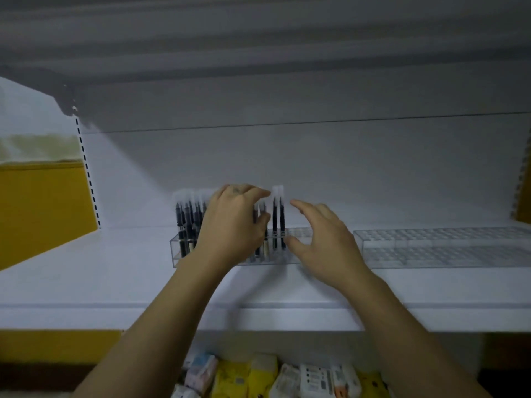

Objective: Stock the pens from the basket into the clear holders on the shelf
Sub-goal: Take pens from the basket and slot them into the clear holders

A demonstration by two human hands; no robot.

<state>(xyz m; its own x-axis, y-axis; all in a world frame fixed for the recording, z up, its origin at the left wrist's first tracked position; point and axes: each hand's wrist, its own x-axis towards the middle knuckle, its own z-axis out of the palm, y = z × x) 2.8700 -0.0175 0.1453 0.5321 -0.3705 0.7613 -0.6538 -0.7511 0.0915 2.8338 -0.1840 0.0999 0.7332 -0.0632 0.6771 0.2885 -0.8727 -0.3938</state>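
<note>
With the left hand (232, 225) pinching pens (260, 214) that stand in the holder (300, 233) on the shelf (115, 282) and the right hand (324, 242) open beside others, a careless brush could likely tip them or shove the holder.
</note>
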